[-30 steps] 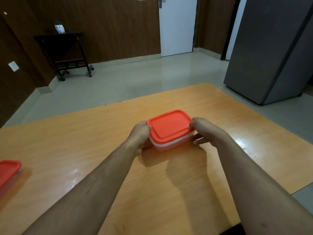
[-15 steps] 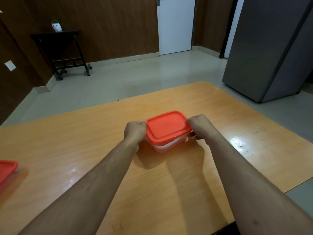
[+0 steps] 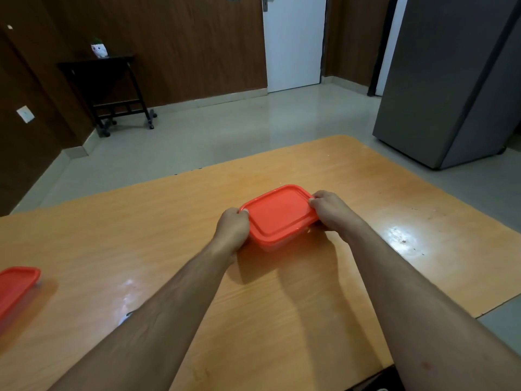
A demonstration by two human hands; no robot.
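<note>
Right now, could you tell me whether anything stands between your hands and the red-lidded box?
Nothing visible does: the left hand and the right hand grip the box at opposite ends of its lid.

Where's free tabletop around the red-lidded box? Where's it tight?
On the orange wooden table, bare patches: between left hand and the second red-lidded box at the left edge; right of the right hand. Crowded: centre, both hands gripping the red-lidded clear plastic box.

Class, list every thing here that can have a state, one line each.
Red-lidded container: lid on, gripped at both ends.
Left hand: grips the container's left end.
Right hand: grips the container's right end.
Second container: lid on, untouched, partly out of view.
White door: shut.
</note>
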